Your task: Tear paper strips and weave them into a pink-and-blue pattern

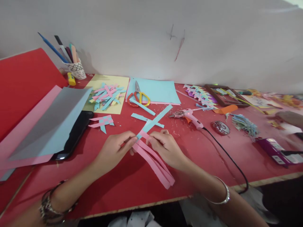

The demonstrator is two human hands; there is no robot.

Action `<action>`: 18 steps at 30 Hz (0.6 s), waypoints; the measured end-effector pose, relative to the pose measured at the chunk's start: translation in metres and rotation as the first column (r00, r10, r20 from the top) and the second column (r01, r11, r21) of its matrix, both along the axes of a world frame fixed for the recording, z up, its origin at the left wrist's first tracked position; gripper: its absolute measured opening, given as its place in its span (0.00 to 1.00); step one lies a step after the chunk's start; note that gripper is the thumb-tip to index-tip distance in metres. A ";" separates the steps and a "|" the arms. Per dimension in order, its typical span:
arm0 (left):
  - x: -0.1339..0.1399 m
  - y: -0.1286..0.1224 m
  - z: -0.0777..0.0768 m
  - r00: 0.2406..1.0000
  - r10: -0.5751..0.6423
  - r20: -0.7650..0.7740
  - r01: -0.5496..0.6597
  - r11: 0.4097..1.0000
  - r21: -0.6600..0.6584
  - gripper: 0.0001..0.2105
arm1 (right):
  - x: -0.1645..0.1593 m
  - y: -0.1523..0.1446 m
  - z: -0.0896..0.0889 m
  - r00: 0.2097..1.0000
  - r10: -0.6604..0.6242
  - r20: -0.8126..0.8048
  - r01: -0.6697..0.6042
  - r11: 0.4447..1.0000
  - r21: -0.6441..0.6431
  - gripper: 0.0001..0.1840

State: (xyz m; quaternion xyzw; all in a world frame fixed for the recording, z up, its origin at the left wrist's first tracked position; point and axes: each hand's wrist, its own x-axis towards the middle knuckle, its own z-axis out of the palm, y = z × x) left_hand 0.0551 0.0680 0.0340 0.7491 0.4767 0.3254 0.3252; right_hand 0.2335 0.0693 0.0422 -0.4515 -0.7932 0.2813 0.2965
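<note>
My left hand [119, 145] pinches pink and blue paper strips where they cross. On the other side of the crossing, my right hand [165, 146] grips the same strips between thumb and fingers. Long pink paper strips [156, 165] hang down toward the table's front edge, and a blue paper strip [159, 118] sticks up to the right. Loose blue strips [142, 119] lie just beyond my hands. Left of them is a small woven pink-and-blue paper piece [105, 121] with free tails. My fingers partly hide the crossing.
Scissors [138, 96] rest on blue sheets [161, 90]. A strip pile [107, 96] covers a yellow sheet [118, 108]. Rightward are a corded pink glue gun [189, 116], a purple power strip [274, 151] and another person's hand [290, 118]. A phone [78, 135] lies left under paper sheets.
</note>
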 end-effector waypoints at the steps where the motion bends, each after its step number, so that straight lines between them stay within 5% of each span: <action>1: 0.000 0.000 0.000 1.000 -0.003 0.003 0.003 1.000 -0.001 0.12 | 0.000 0.000 0.000 1.000 0.000 -0.004 0.000 1.000 0.002 0.16; 18: -0.001 -0.003 0.000 0.999 -0.019 0.027 0.019 1.000 -0.011 0.12 | -0.003 0.000 -0.005 0.998 0.058 0.017 -0.059 0.996 0.061 0.18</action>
